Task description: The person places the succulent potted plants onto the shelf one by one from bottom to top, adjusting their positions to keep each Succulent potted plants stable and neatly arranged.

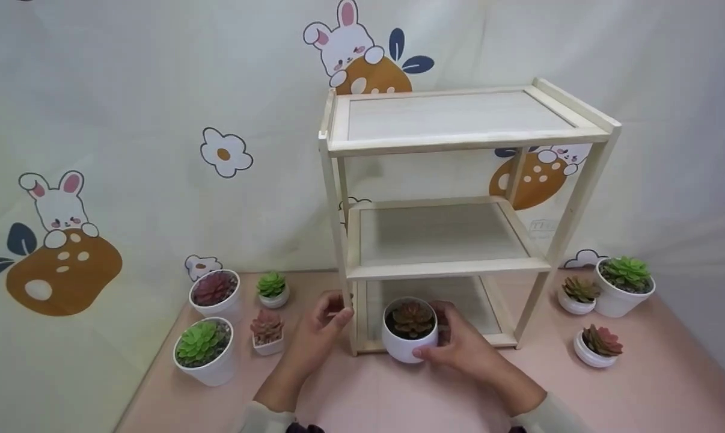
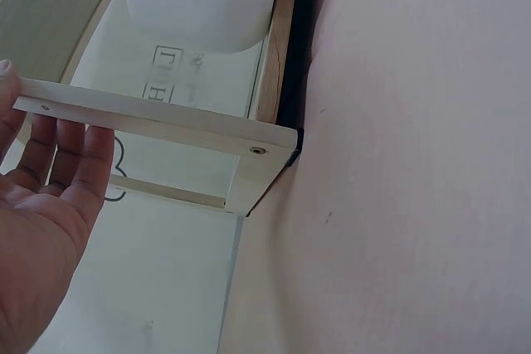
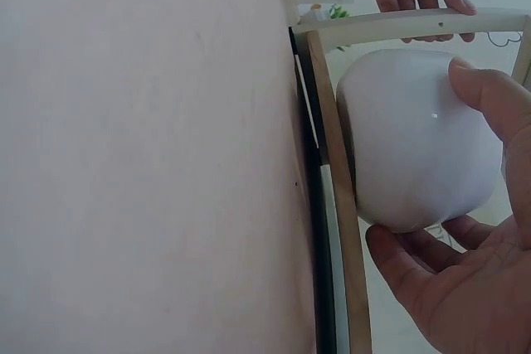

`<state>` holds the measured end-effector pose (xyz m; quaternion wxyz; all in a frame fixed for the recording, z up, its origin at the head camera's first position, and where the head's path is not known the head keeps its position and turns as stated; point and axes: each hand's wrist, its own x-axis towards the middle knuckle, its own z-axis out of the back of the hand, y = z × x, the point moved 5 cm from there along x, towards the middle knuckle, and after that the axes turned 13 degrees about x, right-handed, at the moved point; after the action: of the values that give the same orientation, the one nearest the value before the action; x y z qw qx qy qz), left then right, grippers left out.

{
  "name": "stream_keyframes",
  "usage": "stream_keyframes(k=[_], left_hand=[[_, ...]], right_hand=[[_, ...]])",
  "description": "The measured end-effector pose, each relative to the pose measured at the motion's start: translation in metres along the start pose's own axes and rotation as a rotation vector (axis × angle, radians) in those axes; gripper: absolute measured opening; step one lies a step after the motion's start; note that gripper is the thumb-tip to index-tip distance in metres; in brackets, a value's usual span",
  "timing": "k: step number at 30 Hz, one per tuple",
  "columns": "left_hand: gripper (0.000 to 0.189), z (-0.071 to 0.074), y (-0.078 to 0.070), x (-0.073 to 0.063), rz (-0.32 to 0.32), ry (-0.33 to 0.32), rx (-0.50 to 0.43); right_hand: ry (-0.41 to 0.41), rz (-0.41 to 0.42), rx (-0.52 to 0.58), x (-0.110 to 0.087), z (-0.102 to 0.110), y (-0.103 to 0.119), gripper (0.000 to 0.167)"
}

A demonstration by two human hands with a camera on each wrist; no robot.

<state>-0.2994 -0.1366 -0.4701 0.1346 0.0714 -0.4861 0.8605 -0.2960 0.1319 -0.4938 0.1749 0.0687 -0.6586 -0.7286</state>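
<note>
Fingers, right hand [image 1: 458,344]: I saw them clamped on the white pot [image 1: 403,350], thumb on its near side, the others round its right.
Fingers, left hand [image 1: 320,332]: on my feed they pinched the post [image 1: 331,204] at the front left of the shelf [image 1: 449,268], thumb on one side, the rest on the other.
Pot: lower middle of the head frame, mouth up, at the front of the bottom tier [image 1: 373,307], a brown succulent [image 1: 413,319] inside; I could not tell whether its base touched the wood.
Shelf: three tiers, pale wood, from the centre to the upper right.
Lower left: I counted four potted plants, red [image 1: 216,294], large green [image 1: 205,355], small green [image 1: 272,288] and pink [image 1: 267,332].
Lower right: three more, green [image 1: 624,288], olive [image 1: 578,294] and red-tipped [image 1: 599,346].
Table [image 1: 368,400]: pink, along the bottom.
Backdrop [image 1: 152,90]: pale, with rabbits and flowers.
</note>
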Motion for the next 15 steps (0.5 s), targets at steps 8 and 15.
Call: stream_keyframes(k=[8, 15], left_hand=[[0.037, 0.0007, -0.0004, -0.0005, 0.005, 0.011, -0.015], [0.035, 0.0004, 0.0017, -0.0007, 0.024, 0.021, -0.005]], right_hand=[[-0.065, 0.012, -0.05, 0.003, 0.0022, 0.001, 0.083], [-0.121, -0.002, -0.15, 0.0084, 0.0048, 0.0064, 0.077]])
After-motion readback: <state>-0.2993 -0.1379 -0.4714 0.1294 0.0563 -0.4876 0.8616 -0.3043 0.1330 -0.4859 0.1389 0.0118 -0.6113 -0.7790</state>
